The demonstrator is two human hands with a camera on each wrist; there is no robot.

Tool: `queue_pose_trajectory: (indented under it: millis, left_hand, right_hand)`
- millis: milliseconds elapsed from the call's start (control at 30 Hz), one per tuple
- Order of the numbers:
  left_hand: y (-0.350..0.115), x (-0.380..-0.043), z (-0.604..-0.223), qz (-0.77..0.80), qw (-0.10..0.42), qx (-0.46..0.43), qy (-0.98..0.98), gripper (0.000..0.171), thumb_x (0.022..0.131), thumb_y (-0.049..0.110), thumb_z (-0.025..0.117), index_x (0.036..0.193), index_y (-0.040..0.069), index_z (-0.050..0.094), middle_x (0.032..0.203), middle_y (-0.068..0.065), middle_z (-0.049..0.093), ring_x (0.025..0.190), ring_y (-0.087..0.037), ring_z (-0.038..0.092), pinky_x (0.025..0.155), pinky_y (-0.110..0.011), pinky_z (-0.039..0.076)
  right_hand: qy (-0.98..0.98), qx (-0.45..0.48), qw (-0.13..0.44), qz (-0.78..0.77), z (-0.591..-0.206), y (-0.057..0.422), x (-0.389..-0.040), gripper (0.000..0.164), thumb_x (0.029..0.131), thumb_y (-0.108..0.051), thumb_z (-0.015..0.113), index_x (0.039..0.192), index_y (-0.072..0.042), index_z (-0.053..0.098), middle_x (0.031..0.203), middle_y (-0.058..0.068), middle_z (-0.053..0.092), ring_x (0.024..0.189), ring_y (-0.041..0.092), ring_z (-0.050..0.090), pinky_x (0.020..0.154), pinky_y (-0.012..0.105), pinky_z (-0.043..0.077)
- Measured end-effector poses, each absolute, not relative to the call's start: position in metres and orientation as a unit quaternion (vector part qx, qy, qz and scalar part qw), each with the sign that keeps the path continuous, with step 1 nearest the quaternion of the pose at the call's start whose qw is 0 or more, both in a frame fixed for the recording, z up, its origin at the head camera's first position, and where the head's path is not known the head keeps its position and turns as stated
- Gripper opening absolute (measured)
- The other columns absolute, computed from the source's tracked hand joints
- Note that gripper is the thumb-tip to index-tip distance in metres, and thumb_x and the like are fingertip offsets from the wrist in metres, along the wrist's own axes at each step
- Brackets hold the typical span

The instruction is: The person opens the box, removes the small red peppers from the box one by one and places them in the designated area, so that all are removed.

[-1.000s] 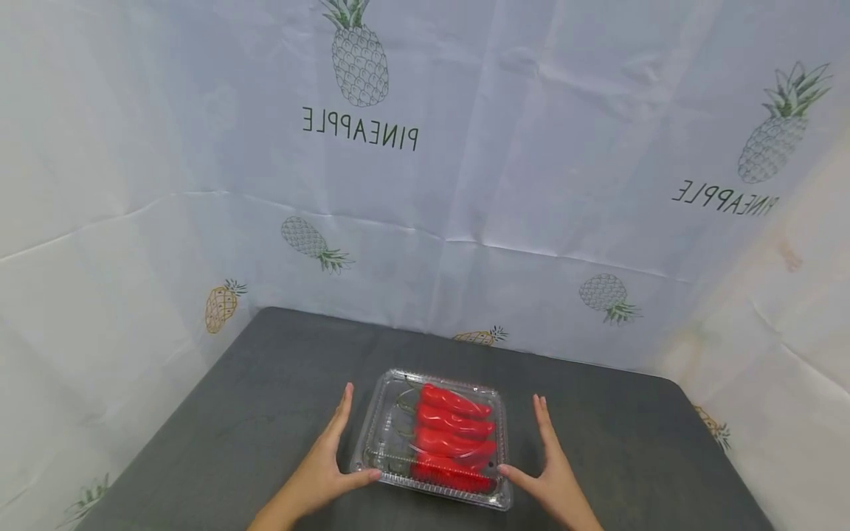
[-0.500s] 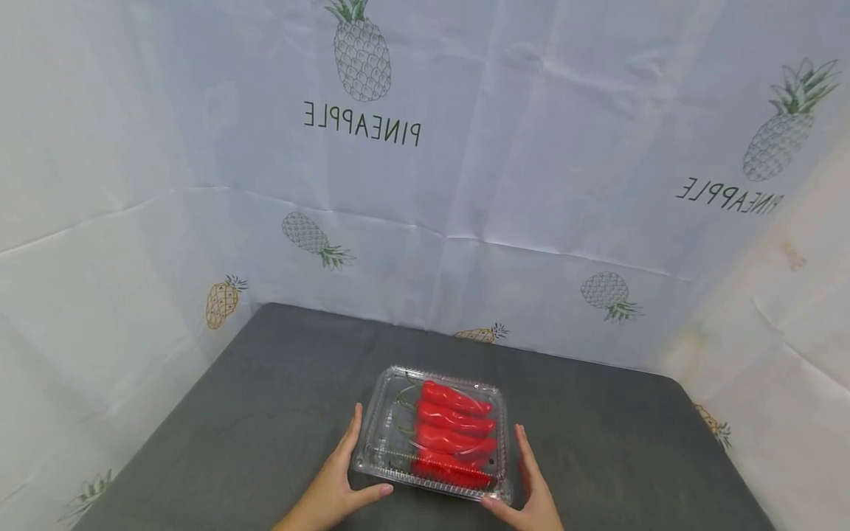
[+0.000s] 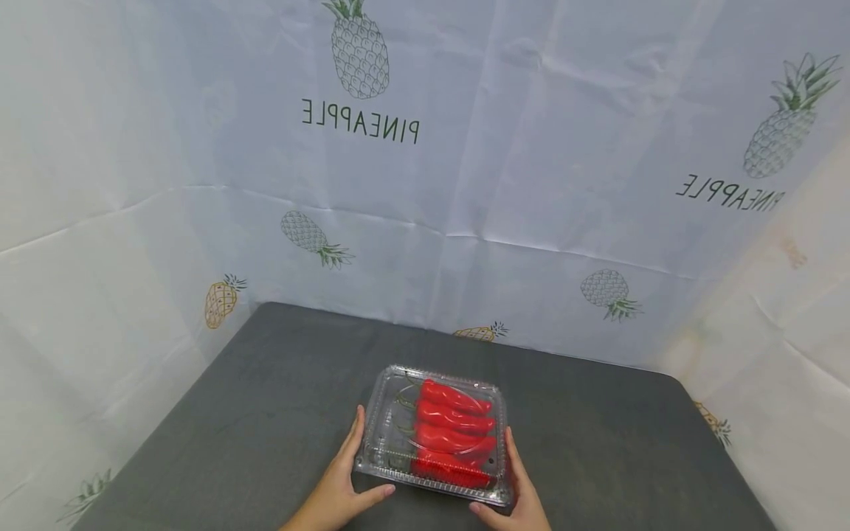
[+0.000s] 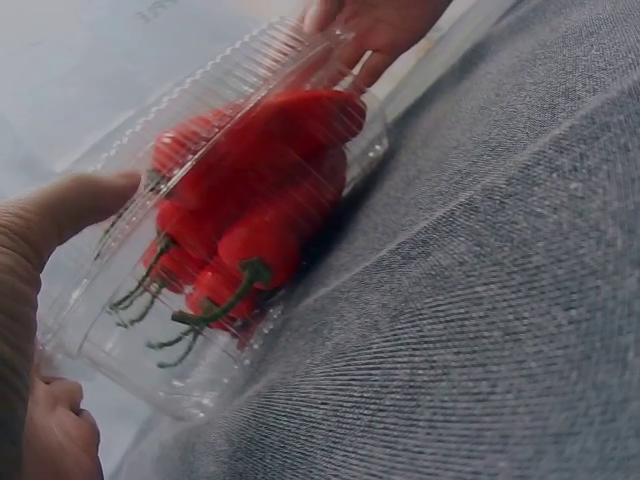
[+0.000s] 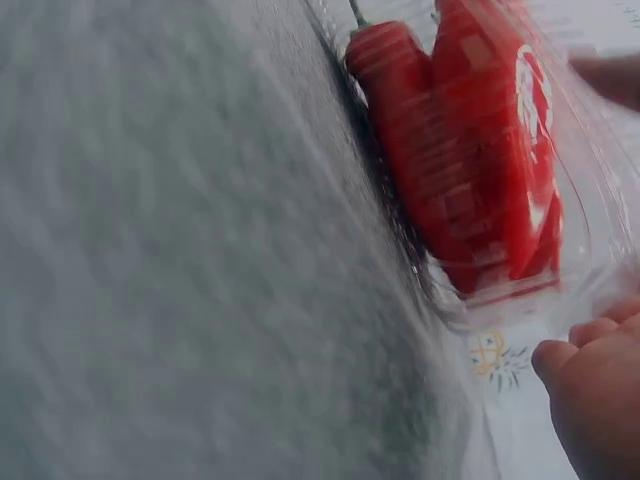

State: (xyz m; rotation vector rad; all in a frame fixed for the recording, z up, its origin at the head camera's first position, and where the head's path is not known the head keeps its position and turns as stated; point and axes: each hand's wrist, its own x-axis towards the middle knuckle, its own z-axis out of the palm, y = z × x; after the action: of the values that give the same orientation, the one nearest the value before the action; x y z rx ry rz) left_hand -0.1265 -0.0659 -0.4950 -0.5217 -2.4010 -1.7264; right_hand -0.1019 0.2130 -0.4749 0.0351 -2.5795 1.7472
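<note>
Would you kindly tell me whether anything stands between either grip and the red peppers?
Yes: the clear plastic container stands in the way. Its walls separate the red peppers from the left grip at one side and the right grip at the other.

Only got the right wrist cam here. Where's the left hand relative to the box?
Observer: In the head view, the left hand is at the left side of the clear box, the side by the stems.
Operator: OK. I make out just a few peppers. How many do you see?
Observer: From above, at least four red peppers lie side by side; I can't give a full count.
Operator: Any lettering on the sheet behind?
Observer: Yes, the head view shows PINEAPPLE in mirror writing.
</note>
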Motion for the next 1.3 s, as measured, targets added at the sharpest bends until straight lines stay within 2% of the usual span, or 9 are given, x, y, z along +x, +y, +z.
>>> queue_pose_trajectory:
  millis: [133,333,567,700,800,867,1033,1100,1300]
  left_hand:
    - [-0.063,-0.128,-0.496,-0.574,0.101,-0.188,-0.79,0.1,0.074,0.022,0.078,0.148,-0.001,0.015,0.15,-0.032,0.015,0.132,0.018,0.004,0.099,0.002,0.009]
    - [-0.06,-0.128,-0.499,-0.586,0.111,-0.194,-0.779,0.096,0.075,0.018,0.077,0.146,-0.005,0.016,0.149,-0.034,0.014,0.133,0.018,0.003,0.099,0.003,0.009]
    - [-0.06,-0.128,-0.501,-0.587,0.112,-0.203,-0.776,0.095,0.076,0.016,0.076,0.146,-0.005,0.015,0.156,-0.011,0.009,0.136,0.014,0.002,0.1,0.002,0.009]
    - [-0.06,-0.128,-0.499,-0.588,0.121,-0.21,-0.772,0.093,0.077,0.016,0.075,0.146,-0.006,0.016,0.154,-0.021,0.011,0.135,0.015,0.003,0.101,0.003,0.009]
    - [-0.06,-0.128,-0.497,-0.594,0.12,-0.212,-0.767,0.091,0.078,0.016,0.074,0.145,-0.007,0.016,0.149,-0.034,0.013,0.134,0.017,0.005,0.1,0.004,0.009]
    - [-0.06,-0.128,-0.496,-0.595,0.115,-0.205,-0.768,0.092,0.078,0.016,0.075,0.145,-0.006,0.017,0.148,-0.036,0.013,0.133,0.018,0.004,0.099,0.004,0.009]
    - [-0.061,-0.129,-0.5,-0.575,0.123,-0.203,-0.783,0.095,0.075,0.016,0.077,0.146,-0.006,0.017,0.151,-0.027,0.015,0.135,0.016,0.003,0.101,0.003,0.008]
    - [-0.061,-0.129,-0.501,-0.572,0.123,-0.202,-0.786,0.095,0.074,0.016,0.077,0.146,-0.004,0.017,0.151,-0.027,0.015,0.135,0.015,0.003,0.101,0.003,0.009]
    - [-0.061,-0.128,-0.501,-0.581,0.11,-0.19,-0.784,0.097,0.073,0.017,0.078,0.146,-0.003,0.018,0.15,-0.032,0.016,0.133,0.019,0.003,0.1,0.003,0.009]
  right_hand:
    - [-0.825,0.009,0.017,0.565,-0.477,0.209,-0.102,0.104,0.076,-0.015,0.075,0.151,-0.015,0.005,0.155,0.018,0.012,0.136,0.029,0.025,0.104,0.051,0.036]
    - [-0.824,-0.017,0.01,0.567,-0.479,0.205,-0.102,0.108,0.074,-0.018,0.076,0.151,-0.02,0.002,0.157,0.011,0.007,0.138,0.025,0.018,0.108,0.04,0.035]
    - [-0.805,0.017,0.013,0.593,-0.479,0.207,-0.101,0.105,0.077,-0.014,0.073,0.151,-0.012,-0.001,0.156,0.02,0.002,0.137,0.042,0.01,0.106,0.061,0.018]
    - [-0.796,0.03,0.015,0.604,-0.481,0.208,-0.1,0.104,0.076,-0.014,0.072,0.151,-0.012,-0.001,0.156,0.02,0.002,0.137,-0.004,0.013,0.108,0.026,0.033]
    - [-0.788,0.043,0.02,0.613,-0.484,0.209,-0.101,0.103,0.076,-0.013,0.071,0.151,-0.012,-0.001,0.158,0.009,0.003,0.117,-0.03,0.015,0.094,0.003,0.023]
    - [-0.782,0.064,0.025,0.62,-0.485,0.21,-0.102,0.102,0.077,-0.011,0.069,0.15,-0.009,-0.002,0.157,0.012,0.002,0.117,-0.031,0.015,0.094,0.001,0.021]
    - [-0.753,0.136,0.029,0.643,-0.487,0.212,-0.102,0.094,0.083,-0.004,0.061,0.148,-0.003,-0.007,0.151,-0.027,0.005,0.12,-0.028,0.018,0.094,0.002,0.026]
    - [-0.745,0.142,0.022,0.651,-0.488,0.213,-0.102,0.092,0.085,-0.004,0.058,0.148,-0.004,-0.008,0.137,-0.043,0.012,0.119,-0.028,0.02,0.093,0.002,0.028]
    - [-0.738,0.147,0.022,0.659,-0.493,0.215,-0.103,0.086,0.088,-0.005,0.053,0.15,-0.012,-0.006,0.148,-0.032,0.007,0.12,-0.028,0.021,0.093,0.001,0.028]
